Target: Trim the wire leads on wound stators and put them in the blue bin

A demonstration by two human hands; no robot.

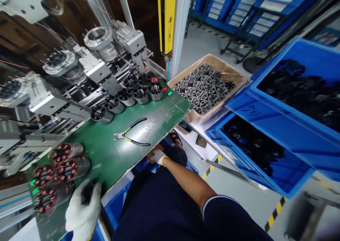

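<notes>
My left hand [83,210], in a white glove, hovers over the near left corner of the green bench [148,122], its fingers curled round a dark, blurred part. Just beyond it lie several stators wound with copper wire [66,165]. My right hand [158,157], also gloved, reaches down below the bench's front edge, and that edge hides its fingers. Side cutters [131,136] lie in the middle of the bench, apart from both hands. Several unwound grey stators [140,94] stand at the far end of the bench.
A winding machine [92,67] with several heads lines the bench's left side. A cardboard box of grey stators [205,87] stands to the right. Two blue bins [292,92] [260,152] hold dark parts. Red [154,80] and green [170,93] buttons sit at the far end.
</notes>
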